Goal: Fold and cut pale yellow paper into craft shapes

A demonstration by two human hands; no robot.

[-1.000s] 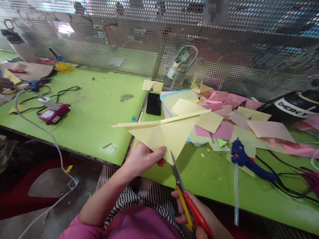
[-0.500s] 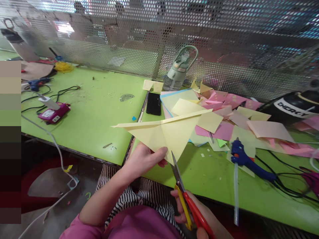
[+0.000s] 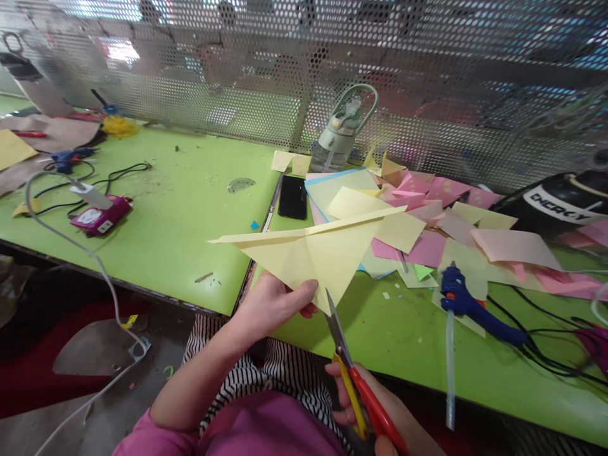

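A folded sheet of pale yellow paper (image 3: 332, 259), roughly triangular with its long edge folded into a strip, is pinched in my left hand (image 3: 285, 304), thumb on top and fingers beneath. My right hand (image 3: 361, 405) grips a pair of scissors (image 3: 349, 367) with one red and one yellow handle. Their blades are slightly apart and stand at the paper's lower corner, one in front and the other partly behind it. Beyond the paper lies a black phone (image 3: 292, 197) on the table.
Pink and yellow paper pieces (image 3: 430, 247) spread over the green table (image 3: 185, 209). A blue glue gun (image 3: 470, 307) with cables lies right, near a black "ENERGY" bottle (image 3: 555, 202). A clear bottle (image 3: 335, 142) stands by the perforated metal screen (image 3: 247, 82). A purple power socket (image 3: 101, 215) sits left.
Both hands, the paper and the scissors have stayed almost still. The view has shifted very slightly.
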